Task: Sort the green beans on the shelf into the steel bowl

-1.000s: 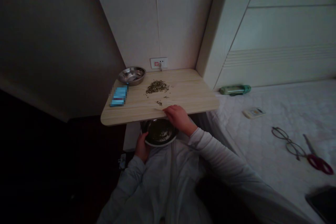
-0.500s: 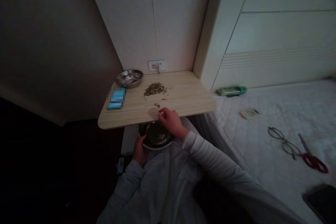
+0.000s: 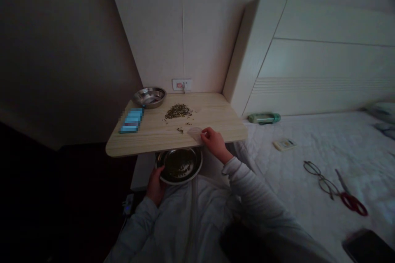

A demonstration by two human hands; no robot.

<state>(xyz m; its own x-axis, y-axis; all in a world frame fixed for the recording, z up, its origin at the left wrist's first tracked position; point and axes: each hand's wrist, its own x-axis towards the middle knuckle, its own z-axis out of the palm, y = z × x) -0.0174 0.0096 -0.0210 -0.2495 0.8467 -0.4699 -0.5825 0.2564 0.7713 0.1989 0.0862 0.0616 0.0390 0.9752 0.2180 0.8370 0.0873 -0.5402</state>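
Observation:
My left hand (image 3: 156,184) grips the left rim of a metal bowl (image 3: 197,169) below the table's front edge. Small dark grains (image 3: 182,169) lie inside that bowl. Over the front of the wooden table (image 3: 145,141), my right hand (image 3: 212,141) pinches a thin, clear, rounded piece of plastic (image 3: 195,132). Left of this piece is a little cluster of greenish grains (image 3: 180,130). A larger pile of the same grains (image 3: 178,111) is spread out farther back on the tabletop.
A second metal bowl (image 3: 150,98) and a phone with a lit screen (image 3: 132,121) are at the table's left. On the bed to the right lie a green bottle (image 3: 264,118), a small pale device (image 3: 284,144), glasses (image 3: 321,180), red-handled scissors (image 3: 353,203) and a dark phone-like object (image 3: 368,246).
My right hand has moved right with the clear plastic piece, from above the held bowl to beside the small cluster. More of the bowl shows. The camera view has shifted slightly.

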